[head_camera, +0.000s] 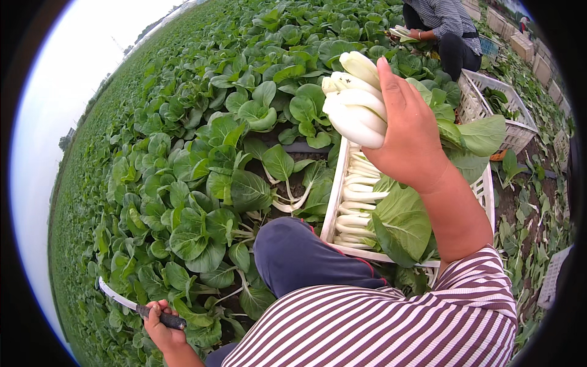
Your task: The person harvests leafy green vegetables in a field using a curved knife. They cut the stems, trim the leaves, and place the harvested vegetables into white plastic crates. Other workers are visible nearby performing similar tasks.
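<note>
My right hand (406, 128) is raised over a white plastic crate, gripping several heads of bok choy (355, 103) with their thick white bases facing left and their green leaves hanging to the right of the wrist. Below it, the white crate (333, 197) holds rows of bok choy, white stalks to the left and leaves under my forearm. At the lower left, my left hand (163, 321) is closed on the dark handle of a curved knife (120, 298), its blade pointing up and left over the plants.
Rooted bok choy (183, 197) grows densely ahead and to the left. A co-worker (449, 36) crouches at the upper right, holding cut greens. Beside that person stands another white crate (497, 103) with some greens inside. Loose leaves (523, 215) litter the soil on the right, with more crates beyond.
</note>
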The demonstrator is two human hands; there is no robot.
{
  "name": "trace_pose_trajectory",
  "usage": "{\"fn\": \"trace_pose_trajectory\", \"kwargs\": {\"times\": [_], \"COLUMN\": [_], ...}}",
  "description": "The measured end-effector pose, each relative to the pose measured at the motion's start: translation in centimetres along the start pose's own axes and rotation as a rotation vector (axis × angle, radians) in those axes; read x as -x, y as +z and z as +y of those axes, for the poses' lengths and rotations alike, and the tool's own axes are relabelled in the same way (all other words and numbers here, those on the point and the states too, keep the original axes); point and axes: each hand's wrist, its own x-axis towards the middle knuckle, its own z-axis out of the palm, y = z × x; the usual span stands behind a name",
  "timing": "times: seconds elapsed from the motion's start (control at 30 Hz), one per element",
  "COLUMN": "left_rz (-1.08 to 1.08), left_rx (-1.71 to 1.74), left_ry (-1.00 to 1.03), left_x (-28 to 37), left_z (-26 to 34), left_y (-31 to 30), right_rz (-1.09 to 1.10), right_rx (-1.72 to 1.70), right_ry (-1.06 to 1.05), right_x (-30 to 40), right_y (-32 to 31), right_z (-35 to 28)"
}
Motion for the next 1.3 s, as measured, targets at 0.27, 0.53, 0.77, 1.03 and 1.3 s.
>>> {"fn": "trace_pose_trajectory", "kwargs": {"times": [0.27, 0.53, 0.77, 1.03, 1.3], "left_rz": [0.03, 0.161, 0.149, 0.125, 0.247], "left_rx": [-0.087, -0.12, -0.169, -0.16, -0.229], "left_ry": [-0.12, -0.218, -0.246, -0.312, -0.2], "left_x": [0.8, 1.1, 0.4, 1.2, 2.9], "left_z": [-2.0, -4.1, -5.0, -6.3, -1.9], "left_y": [2.2, 3.1, 2.8, 3.4, -11.5], "right_rz": [-0.877, -1.352, -1.086, -1.156, -1.193], "right_rx": [0.352, 0.338, 0.537, 0.461, 0.633], "right_ry": [0.338, 0.211, 0.372, 0.627, 0.295], "right_x": [12.2, 7.9, 9.2, 15.8, 6.4], "right_y": [15.8, 16.2, 11.0, 14.8, 13.3], "right_z": [7.5, 9.0, 9.9, 14.3, 5.7]}}
